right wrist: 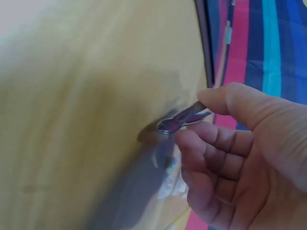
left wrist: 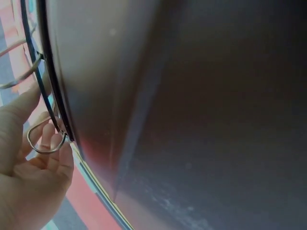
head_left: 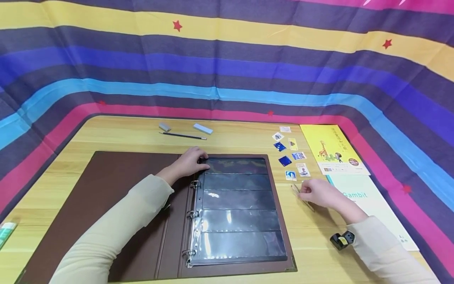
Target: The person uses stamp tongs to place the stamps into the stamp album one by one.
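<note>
A brown ring-binder stamp album (head_left: 142,165) lies open, with a black page of clear pockets (head_left: 238,200) on its rings. My left hand (head_left: 188,162) grips the album at the page's upper left corner, its thumb by the top ring (left wrist: 46,139). Between thumb and fingers of my right hand (head_left: 319,192) is a pair of metal tweezers (right wrist: 184,119). The tweezers stand just above the table, right of the album. Beyond their tips lie several loose stamps, the nearest a blue and white stamp (head_left: 291,176).
A pencil (head_left: 184,136), an eraser (head_left: 203,128) and a small grey block (head_left: 164,127) lie behind the album. At right are a yellow booklet (head_left: 333,150) and a pale book (head_left: 376,213). A green and white tube (head_left: 6,232) sits at the left edge. Striped cloth (head_left: 213,71) surrounds the table.
</note>
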